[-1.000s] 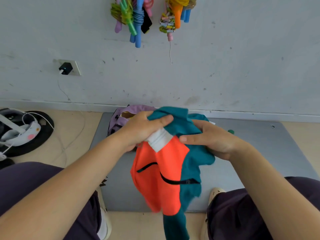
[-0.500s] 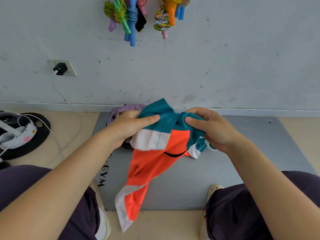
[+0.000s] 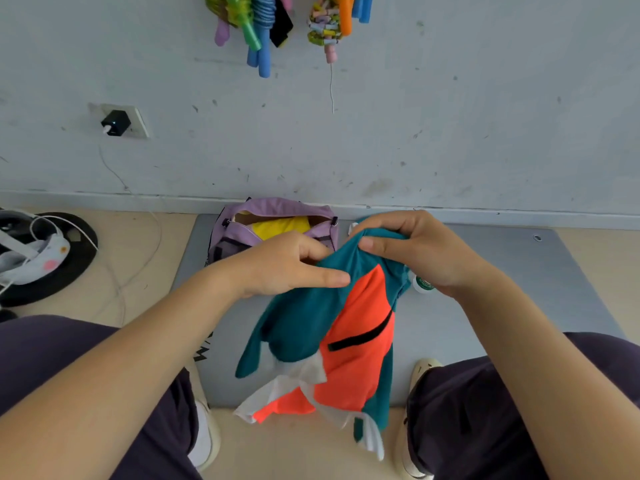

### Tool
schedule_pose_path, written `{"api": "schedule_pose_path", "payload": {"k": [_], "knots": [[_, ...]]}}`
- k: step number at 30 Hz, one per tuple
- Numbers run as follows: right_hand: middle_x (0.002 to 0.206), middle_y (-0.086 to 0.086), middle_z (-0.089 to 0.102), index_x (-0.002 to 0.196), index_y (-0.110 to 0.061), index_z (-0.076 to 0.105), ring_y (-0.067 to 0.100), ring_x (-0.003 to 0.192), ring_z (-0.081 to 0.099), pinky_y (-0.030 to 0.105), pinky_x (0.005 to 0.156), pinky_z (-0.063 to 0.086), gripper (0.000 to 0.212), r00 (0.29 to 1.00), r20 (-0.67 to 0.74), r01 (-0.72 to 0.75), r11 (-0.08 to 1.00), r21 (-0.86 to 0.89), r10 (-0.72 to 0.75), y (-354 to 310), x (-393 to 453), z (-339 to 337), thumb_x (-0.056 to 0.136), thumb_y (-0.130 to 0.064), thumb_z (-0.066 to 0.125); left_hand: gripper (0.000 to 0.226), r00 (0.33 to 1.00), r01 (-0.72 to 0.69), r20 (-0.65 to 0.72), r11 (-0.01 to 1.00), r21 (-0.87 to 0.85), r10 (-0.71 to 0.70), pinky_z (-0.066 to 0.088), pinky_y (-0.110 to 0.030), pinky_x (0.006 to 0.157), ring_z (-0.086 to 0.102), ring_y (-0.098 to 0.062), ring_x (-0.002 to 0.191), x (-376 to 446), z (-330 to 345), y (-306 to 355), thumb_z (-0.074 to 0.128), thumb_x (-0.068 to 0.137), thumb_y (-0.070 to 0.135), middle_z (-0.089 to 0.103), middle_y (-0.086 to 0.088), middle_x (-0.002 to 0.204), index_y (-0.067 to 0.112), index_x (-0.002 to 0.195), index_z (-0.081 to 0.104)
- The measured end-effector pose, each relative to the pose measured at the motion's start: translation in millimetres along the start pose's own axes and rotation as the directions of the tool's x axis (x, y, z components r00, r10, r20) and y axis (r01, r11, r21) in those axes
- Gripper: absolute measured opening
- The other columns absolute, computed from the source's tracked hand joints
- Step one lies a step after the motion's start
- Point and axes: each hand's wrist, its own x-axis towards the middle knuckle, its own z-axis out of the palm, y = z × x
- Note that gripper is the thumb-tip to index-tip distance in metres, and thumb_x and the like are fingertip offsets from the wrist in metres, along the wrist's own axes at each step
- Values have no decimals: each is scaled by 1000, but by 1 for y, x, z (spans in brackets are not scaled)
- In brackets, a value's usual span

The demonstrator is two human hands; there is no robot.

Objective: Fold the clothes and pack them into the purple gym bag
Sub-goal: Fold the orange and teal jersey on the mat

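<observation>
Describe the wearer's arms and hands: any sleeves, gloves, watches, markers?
Both forearms are bare right up to the frame edge, with no sleeves in view. The left hand and right hand wear no gloves, rings, watches or bands, and no markers or cables show. Nails are short and unpainted.

Scuffed pale grey wall [image 3: 450,116] met a beige floor [image 3: 138,258]. A grey mat [image 3: 540,271] lay against the skirting. A wall socket [image 3: 133,121] held a black plug [image 3: 115,123]; coloured skipping ropes [image 3: 259,26] hung above.
</observation>
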Motion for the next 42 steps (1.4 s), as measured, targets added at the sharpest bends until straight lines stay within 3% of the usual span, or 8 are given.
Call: {"api": "schedule_pose_path", "payload": {"k": [7,13,18,21,29,34,38,42], "knots": [[101,3,75,99,-19,76,14,97,70,20,79,53,17,993,-95,-68,996,60,73,9,2,-5,91,-11,64,34,984,-1,-148,827,-562,-99,53,-23,90,66,-12,107,5,14,5,52,99,31,70,-4,121,10,122,63],[92,1,75,92,-18,75,12,88,69,23,76,53,15,992,-82,-97,995,-7,96,11,5,6,92,-9,63,46,978,144,124,975,168,-166,37,-29,62,45,-9,60,7,30,5,75,72,61,46,9,64,21,68,54],[115,8,70,112,-13,67,22,107,67,33,85,54,45,972,-82,-180,921,345,221,18,9,11,92,-50,52,18,989,-28,-145,966,-257,-10,54,-20,84,68,0,92,7,14,8,72,76,52,74,17,94,40,88,76],[125,5,67,123,-15,62,19,117,63,29,89,55,69,965,35,-247,855,455,260,21,6,9,78,-67,52,40,887,-104,-445,884,-455,-125,51,-47,100,69,-22,103,9,-3,7,75,61,61,76,-4,101,26,81,78],[107,7,73,110,-7,69,18,98,70,19,76,53,34,928,35,-368,898,241,371,23,2,2,78,-20,72,52,729,-152,-617,809,-568,-296,54,-48,93,72,-27,95,9,-28,-4,75,60,66,76,-8,96,19,82,76],[120,17,67,122,-5,61,27,107,66,39,93,54,37,962,-96,-183,862,473,257,18,4,4,86,-13,63,70,890,14,-406,902,-432,-208,49,-54,97,68,-28,102,6,-16,-10,82,51,66,74,-2,107,25,107,71],[107,17,69,116,-3,61,26,93,69,35,79,58,32,972,-96,-128,827,548,215,13,7,17,86,-14,62,50,997,61,-26,926,-372,-76,48,-28,97,64,-8,114,4,11,-7,74,72,56,70,10,119,35,116,68],[108,19,70,120,1,59,27,94,70,36,80,59,38,964,-148,-89,797,597,219,12,10,19,87,-18,61,37,991,-6,-121,886,-465,-56,48,-33,98,66,-14,112,7,28,0,74,81,42,72,3,117,27,114,71]]}}
